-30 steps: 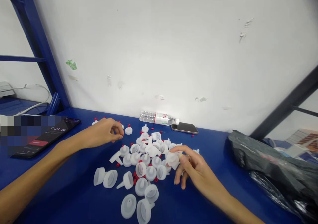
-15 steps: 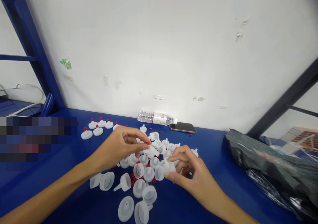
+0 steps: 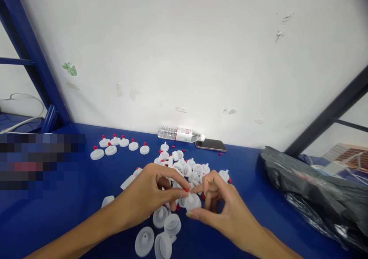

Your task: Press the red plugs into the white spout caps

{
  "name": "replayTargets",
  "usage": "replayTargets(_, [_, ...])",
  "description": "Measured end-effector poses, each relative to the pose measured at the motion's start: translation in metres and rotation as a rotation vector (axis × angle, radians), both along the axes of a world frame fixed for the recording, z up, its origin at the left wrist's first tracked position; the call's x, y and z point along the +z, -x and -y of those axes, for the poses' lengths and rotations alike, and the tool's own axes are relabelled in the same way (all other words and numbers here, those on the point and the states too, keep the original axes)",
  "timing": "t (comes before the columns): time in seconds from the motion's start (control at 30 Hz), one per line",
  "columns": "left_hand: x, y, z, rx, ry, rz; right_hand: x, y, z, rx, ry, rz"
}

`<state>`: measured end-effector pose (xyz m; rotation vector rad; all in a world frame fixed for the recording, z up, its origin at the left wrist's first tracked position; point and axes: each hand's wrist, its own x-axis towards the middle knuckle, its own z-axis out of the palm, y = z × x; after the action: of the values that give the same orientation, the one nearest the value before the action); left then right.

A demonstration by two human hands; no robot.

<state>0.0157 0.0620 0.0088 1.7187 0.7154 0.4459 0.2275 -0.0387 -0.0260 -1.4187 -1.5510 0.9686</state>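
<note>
Between the fingertips of my left hand (image 3: 153, 194), closed in a pinch, is a small red cap (image 3: 186, 190). It sits at the spout tip of a white plastic spout lid (image 3: 193, 203), which the thumb and fingers of my right hand (image 3: 221, 203) grip by its rim. Whether the red cap is seated on the spout cannot be made out. Around and below both hands lies a loose pile of white spout lids (image 3: 144, 241), some upright, others on their sides. Small red caps (image 3: 220, 154) are scattered among and beyond them.
Several spout lids with red caps (image 3: 97, 153) stand upright on the blue table (image 3: 241, 171) at the back left. A clear water bottle (image 3: 181, 134) lies by the wall, touching a phone (image 3: 211, 145). A dark plastic bag (image 3: 310, 190) lies at the right.
My left hand has moved right and down with the red cap, bringing it to the spout of the lid in my right hand. The two hands are now close together.
</note>
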Motion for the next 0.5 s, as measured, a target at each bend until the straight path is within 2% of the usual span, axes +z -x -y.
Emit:
replayTargets(0.3, [-0.02, -0.004, 0.007, 0.0, -0.047, 0.086, 0.0, 0.003, 0.002, -0.027, -0.03, -0.033])
replayTargets(0.43, [-0.008, 0.0, 0.003, 0.014, -0.116, 0.143, 0.005, 0.002, 0.004, 0.002, -0.093, -0.011])
replayTargets(0.5, [0.004, 0.01, -0.008, 0.095, -0.259, 0.159, 0.007, 0.001, 0.004, -0.001, -0.14, -0.007])
